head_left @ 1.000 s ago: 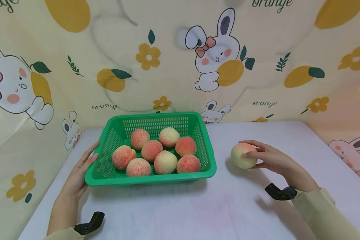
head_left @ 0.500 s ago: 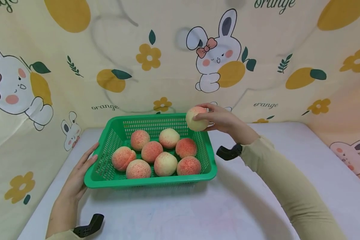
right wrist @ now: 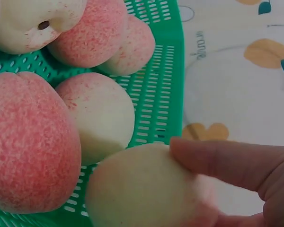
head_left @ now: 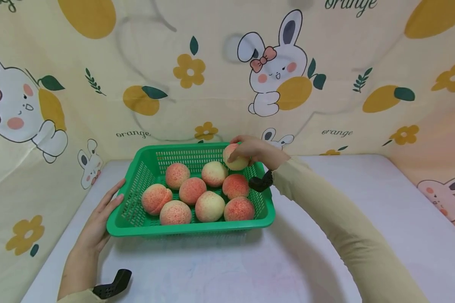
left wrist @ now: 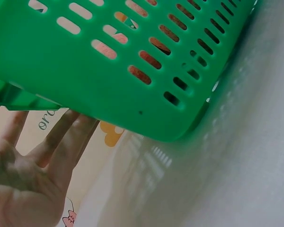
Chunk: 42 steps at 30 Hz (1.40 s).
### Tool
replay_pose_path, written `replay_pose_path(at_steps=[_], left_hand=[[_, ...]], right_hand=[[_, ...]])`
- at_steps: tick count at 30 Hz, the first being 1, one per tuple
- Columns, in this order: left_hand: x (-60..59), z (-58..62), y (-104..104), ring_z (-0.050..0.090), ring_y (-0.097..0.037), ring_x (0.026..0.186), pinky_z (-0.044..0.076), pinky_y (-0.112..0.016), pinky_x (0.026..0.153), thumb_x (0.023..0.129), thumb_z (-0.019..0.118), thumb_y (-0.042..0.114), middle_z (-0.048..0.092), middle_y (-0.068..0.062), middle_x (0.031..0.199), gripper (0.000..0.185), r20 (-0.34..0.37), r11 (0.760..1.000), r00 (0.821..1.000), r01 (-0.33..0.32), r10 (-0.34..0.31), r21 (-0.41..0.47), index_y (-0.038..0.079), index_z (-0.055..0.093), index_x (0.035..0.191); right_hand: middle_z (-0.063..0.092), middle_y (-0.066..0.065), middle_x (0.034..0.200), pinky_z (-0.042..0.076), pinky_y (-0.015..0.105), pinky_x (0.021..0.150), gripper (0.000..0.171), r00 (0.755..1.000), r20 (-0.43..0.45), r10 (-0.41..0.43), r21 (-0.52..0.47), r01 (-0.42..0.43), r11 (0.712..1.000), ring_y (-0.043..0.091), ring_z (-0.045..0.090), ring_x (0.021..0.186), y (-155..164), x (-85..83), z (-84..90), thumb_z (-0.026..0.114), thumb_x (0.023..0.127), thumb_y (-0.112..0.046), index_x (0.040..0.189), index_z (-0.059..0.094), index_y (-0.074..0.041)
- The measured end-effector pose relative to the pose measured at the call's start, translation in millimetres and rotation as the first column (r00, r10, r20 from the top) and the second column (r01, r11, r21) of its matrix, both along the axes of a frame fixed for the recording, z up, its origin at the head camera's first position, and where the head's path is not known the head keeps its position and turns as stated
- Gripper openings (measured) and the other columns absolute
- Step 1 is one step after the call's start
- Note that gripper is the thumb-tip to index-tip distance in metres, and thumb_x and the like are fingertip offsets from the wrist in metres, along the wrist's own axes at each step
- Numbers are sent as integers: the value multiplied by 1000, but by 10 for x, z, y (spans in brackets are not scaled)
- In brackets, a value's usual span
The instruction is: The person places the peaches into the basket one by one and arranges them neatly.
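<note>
A green plastic basket (head_left: pixel 197 228) with slotted walls stands on the table, holding several peaches (head_left: pixel 192 190) in red and cream tones. My right hand (head_left: pixel 258 152) pinches a pale yellow-and-pink peach (head_left: pixel 235 161) over the basket's back right corner. In the right wrist view, the thumb (right wrist: pixel 217 158) lies on top of that peach (right wrist: pixel 142 189), close beside a cream peach in the basket. My left hand (head_left: pixel 97 221) rests against the basket's left side with fingers extended. From the left wrist, its fingers (left wrist: pixel 68 146) reach up under the basket's rim, palm bare.
The table (head_left: pixel 212 269) has a white cover. Behind it hangs a cream cloth (head_left: pixel 220 84) printed with rabbits, flowers and oranges. A black wrist device (head_left: pixel 113 285) sits on the left wrist, another (head_left: pixel 260 182) on the right.
My right hand has carried the peach from the table's right side leftward, over the basket's rim and down into its back right corner. The left hand stays at the basket's left side.
</note>
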<state>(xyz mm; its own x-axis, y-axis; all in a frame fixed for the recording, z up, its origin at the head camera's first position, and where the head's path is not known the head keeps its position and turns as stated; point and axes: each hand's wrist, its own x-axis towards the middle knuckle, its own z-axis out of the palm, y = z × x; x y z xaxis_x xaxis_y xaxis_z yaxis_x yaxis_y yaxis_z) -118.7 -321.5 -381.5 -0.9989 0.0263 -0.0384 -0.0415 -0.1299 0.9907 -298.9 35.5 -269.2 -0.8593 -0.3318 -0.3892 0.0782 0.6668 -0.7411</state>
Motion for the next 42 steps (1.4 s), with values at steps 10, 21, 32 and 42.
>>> replay_pose_path(at_steps=[10, 21, 32, 42], left_hand=[[-2, 3, 0, 59, 3, 102, 55, -18, 78, 103, 44, 28, 25, 2, 148, 52, 16, 1000, 1000, -10, 10, 1, 33, 26, 152], [4, -9, -6, 59, 3, 99, 55, -18, 77, 103, 44, 28, 27, 4, 145, 52, 24, 1000, 1000, -11, 11, 9, 33, 26, 152], [-17, -4, -11, 62, 1, 98, 56, -20, 76, 103, 43, 28, 34, 8, 140, 51, 7, 1000, 1000, -3, 3, 6, 33, 27, 151], [-22, -13, -11, 62, 0, 99, 56, -21, 76, 103, 43, 27, 30, 2, 144, 51, 1, 1000, 1000, 0, 0, 10, 32, 26, 152]], right_hand=[[37, 20, 146, 42, 59, 99, 55, 1000, 30, -2, 18, 2, 1000, 37, 44, 126, -62, -19, -14, 62, 89, -7, 141, 45, -8], [30, 20, 150, 37, 56, 106, 52, 980, 163, 114, -131, -93, 987, 37, 35, 135, -104, -89, -173, 44, 102, -15, 151, 27, -7], [53, 15, 125, 48, 47, 98, 50, 987, -77, 140, 226, -119, 967, 29, 52, 112, -99, -68, -82, 65, 89, -28, 125, 53, 5], [48, 16, 130, 47, 48, 98, 52, 993, 33, 110, 139, -114, 984, 27, 50, 113, -83, -78, -161, 65, 89, -20, 129, 46, 7]])
